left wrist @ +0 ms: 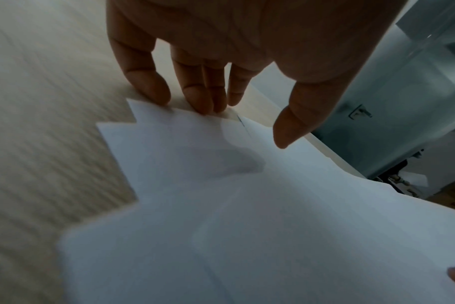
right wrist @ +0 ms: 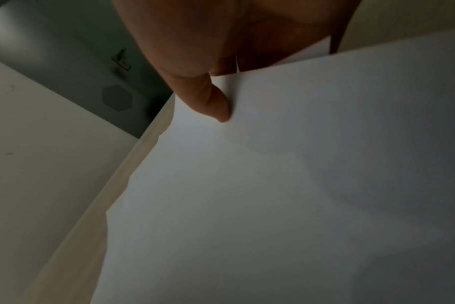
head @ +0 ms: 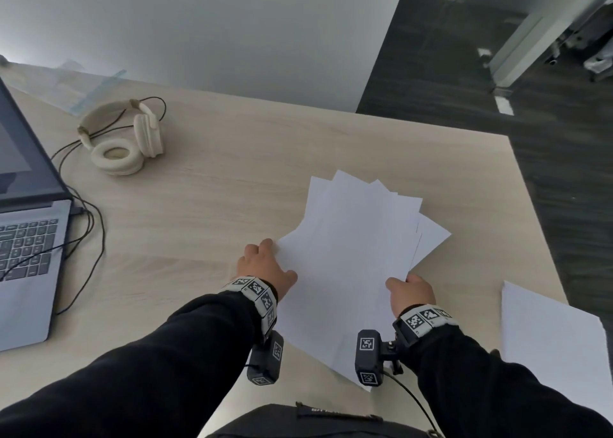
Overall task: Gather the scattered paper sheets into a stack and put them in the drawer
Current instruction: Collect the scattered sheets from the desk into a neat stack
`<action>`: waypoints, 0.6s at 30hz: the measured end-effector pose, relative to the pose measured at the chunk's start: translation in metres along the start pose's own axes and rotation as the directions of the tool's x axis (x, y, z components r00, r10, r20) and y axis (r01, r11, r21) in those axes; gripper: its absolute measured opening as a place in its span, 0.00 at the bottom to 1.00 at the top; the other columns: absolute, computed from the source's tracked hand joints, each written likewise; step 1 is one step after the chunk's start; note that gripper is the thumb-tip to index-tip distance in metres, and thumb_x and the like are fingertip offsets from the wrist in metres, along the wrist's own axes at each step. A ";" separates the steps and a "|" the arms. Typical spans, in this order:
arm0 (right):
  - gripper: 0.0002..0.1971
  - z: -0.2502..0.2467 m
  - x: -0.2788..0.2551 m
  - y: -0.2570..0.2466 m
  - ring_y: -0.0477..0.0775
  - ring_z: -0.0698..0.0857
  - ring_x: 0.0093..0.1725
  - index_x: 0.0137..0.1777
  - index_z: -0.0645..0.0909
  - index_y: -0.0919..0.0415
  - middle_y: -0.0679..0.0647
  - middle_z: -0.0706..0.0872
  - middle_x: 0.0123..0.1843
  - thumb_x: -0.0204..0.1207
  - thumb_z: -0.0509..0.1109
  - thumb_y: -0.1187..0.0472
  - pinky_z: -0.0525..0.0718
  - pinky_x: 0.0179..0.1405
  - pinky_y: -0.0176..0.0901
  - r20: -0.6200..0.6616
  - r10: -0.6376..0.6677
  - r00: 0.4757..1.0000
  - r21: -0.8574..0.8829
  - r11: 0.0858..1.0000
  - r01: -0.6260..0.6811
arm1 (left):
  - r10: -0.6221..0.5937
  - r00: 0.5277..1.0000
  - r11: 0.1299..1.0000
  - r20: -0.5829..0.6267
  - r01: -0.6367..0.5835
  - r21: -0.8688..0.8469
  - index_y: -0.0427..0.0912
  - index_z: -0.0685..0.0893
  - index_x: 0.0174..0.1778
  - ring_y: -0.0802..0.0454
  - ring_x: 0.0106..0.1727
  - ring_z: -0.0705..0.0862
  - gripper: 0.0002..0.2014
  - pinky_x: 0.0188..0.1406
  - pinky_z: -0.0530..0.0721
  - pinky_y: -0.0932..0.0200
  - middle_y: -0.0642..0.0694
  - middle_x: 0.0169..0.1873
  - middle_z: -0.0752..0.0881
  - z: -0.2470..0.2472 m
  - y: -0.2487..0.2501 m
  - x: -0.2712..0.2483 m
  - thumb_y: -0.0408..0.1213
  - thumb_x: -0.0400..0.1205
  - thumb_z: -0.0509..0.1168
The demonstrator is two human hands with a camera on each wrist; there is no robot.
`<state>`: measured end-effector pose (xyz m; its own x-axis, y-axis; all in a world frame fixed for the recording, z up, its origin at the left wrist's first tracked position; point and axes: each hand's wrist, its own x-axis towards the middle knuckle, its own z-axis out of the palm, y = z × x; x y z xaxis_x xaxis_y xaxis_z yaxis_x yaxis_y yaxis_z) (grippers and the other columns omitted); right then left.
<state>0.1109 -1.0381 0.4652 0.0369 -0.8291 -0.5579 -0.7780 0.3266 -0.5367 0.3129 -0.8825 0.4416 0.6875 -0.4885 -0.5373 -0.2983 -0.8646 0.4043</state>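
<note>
Paper sheets (head: 351,248) lie fanned on the desk (head: 205,185) near its right edge. The right hand (head: 413,293) pinches their near corner, thumb on top; the left hand (head: 262,266), fingers straight, presses their left edge. One more sheet (head: 550,334) lies apart at the right, headphones (head: 124,139) and laptop (head: 26,225) far left.

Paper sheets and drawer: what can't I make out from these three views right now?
- Drawer: in no view.
- Sheet count in the fanned pile: overlapping sheets hide one another, head view.
- Separate sheet: the right sleeve covers its near corner, head view.
- Right hand fingers: behind the paper, right wrist view; only the thumb shows.
- Laptop: cut off at the left edge, head view.
</note>
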 end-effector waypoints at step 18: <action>0.10 -0.012 -0.016 0.012 0.55 0.69 0.29 0.35 0.69 0.62 0.54 0.71 0.31 0.76 0.63 0.62 0.66 0.28 0.42 0.038 0.033 0.999 0.068 0.997 -0.035 | 0.065 0.997 0.997 0.049 -0.063 -0.053 0.47 0.72 0.68 0.48 0.50 0.81 0.26 0.45 0.79 0.56 0.47 0.62 0.75 0.016 0.024 -0.027 0.47 0.74 0.68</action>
<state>0.0935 -1.0267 0.4755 0.0351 -0.8001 -0.5988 -0.7347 0.3855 -0.5582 0.2763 -0.8916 0.4538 0.6336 -0.5490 -0.5451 -0.3052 -0.8248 0.4759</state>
